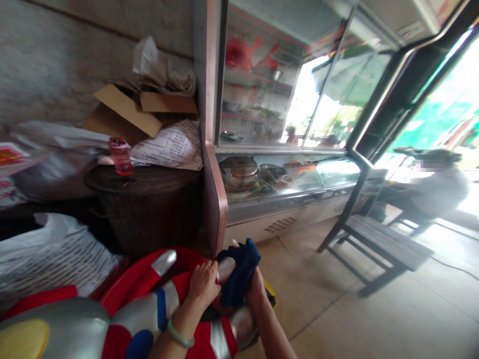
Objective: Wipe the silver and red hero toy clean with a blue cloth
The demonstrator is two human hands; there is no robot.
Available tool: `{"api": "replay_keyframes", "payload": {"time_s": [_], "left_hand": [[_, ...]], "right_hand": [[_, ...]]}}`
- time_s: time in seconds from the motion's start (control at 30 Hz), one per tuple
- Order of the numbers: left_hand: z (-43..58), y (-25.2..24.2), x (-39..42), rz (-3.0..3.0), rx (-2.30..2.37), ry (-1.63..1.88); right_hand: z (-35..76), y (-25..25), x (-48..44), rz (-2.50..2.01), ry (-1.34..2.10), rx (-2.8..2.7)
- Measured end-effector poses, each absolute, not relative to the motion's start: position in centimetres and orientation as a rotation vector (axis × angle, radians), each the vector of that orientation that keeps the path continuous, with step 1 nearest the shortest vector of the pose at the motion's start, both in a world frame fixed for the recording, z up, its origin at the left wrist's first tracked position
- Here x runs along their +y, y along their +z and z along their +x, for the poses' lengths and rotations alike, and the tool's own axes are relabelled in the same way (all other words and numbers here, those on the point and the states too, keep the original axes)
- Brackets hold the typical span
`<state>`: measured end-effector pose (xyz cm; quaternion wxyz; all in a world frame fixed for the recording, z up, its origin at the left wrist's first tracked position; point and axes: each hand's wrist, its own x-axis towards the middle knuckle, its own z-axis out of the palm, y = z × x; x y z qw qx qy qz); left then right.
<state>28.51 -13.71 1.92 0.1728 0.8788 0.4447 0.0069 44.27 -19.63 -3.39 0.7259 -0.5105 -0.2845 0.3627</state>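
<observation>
A large red and silver stuffed toy figure (pixel 71 319) with blue patches lies across the lower left, partly over a red basin (pixel 183 257). My left hand (pixel 204 284), with a pale green bangle at the wrist, is closed around one limb of the toy just below its silver rounded end (pixel 225 269). In my right hand (pixel 257 289) a dark blue cloth (pixel 241 274) is bunched up against that silver end. My right fingers are partly hidden behind the cloth. Below my hands, another silver end of the toy (pixel 243 324) rests near something yellow (pixel 269 294).
A dark round drum (pixel 149 214) with a pink bottle (pixel 120 157) on top stands behind the toy. Cardboard (pixel 127 109) and printed sacks (pixel 56 254) fill the left. A glass display case (pixel 284 174) is ahead; a wooden chair (pixel 389 239) and a seated person (pixel 437 184) are at right.
</observation>
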Motion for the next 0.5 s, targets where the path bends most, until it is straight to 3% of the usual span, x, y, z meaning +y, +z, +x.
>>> {"api": "replay_keyframes", "payload": {"time_s": [0.5], "left_hand": [[27.6, 4.3, -16.0, 2.458, 1.196, -0.052]], "right_hand": [[44.4, 2.4, -21.7, -0.958, 0.933, -0.54]]}}
